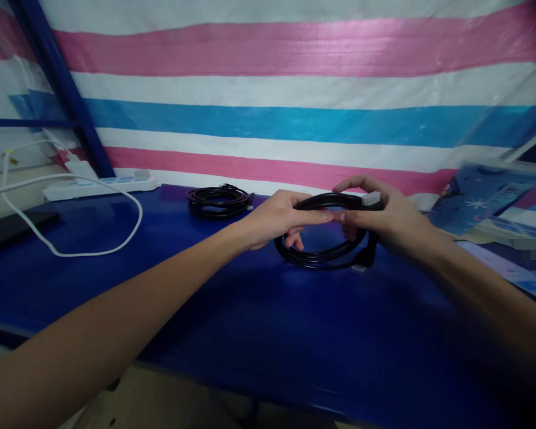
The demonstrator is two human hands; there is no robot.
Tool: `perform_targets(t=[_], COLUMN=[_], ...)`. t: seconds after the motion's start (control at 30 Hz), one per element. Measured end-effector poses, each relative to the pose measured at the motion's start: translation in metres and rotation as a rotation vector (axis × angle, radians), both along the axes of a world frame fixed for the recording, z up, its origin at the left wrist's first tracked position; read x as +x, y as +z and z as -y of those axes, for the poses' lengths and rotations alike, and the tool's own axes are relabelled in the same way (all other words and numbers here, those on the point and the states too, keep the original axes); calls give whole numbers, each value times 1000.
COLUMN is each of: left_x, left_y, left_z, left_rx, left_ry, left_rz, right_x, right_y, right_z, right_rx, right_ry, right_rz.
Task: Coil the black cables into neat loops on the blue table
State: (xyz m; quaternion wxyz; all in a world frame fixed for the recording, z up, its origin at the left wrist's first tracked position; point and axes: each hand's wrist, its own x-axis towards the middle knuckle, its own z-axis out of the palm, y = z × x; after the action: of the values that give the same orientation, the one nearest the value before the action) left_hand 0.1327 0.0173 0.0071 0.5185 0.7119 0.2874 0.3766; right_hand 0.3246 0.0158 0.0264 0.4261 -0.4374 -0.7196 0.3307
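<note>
Both of your hands have hold of the looped black cable (315, 257). Your left hand (283, 217) pinches its top left part, with the thumb laid across the front. Your right hand (386, 214) grips its top right part. The tips of your two thumbs meet, or almost meet, near the middle. The loops hang down under your hands, close to the top of the blue table (250, 333); I cannot tell if the bottom of them touches it. One pale end (370, 198) pokes out by your right hand, and one more pale bit (358, 268) shows down low on the right side of the loops.

A second black coil (218, 202) lies flat on the table, to the left of your left hand and a bit farther back. More to the left, a white power strip (102, 187) sits at the back, with a white block (83, 168) by it. A white cord (142, 213) makes a big bend over the left side of the table. A flat black thing (18, 229) lies at the left edge.

Behind it all hangs a sheet (272, 53) with pink, white and blue stripes. On the far right is a blue thing with a white star shape (473, 193).
</note>
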Motion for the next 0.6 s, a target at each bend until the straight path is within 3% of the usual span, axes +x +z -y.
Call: perform_targets(t=[0.1, 0.2, 0.33, 0.4, 0.47, 0.5, 0.6], left_x=[-7, -6, 10, 16, 19, 18, 11], left_y=[-1, -2, 1, 4, 5, 4, -4], left_z=[-3, 2, 23, 32, 33, 29, 2], left_rx=[-168, -273, -339, -324, -260, -221, -124], left_ry=[-196, -459, -837, -911, -789, -630, 54], left_rz=[46, -49, -237, -290, -280, -219, 141], right_x=[1, -2, -16, -20, -19, -17, -15], right_y=[-9, -22, -34, -36, -34, -32, -25], right_z=[-11, -19, -22, -22, -22, -22, -15], right_rx=[53, 59, 41, 46, 48, 46, 57], right_ry=[-37, 3, 107, 124, 49, -8, -121], right_rz=[63, 88, -18, -30, -61, -85, -131])
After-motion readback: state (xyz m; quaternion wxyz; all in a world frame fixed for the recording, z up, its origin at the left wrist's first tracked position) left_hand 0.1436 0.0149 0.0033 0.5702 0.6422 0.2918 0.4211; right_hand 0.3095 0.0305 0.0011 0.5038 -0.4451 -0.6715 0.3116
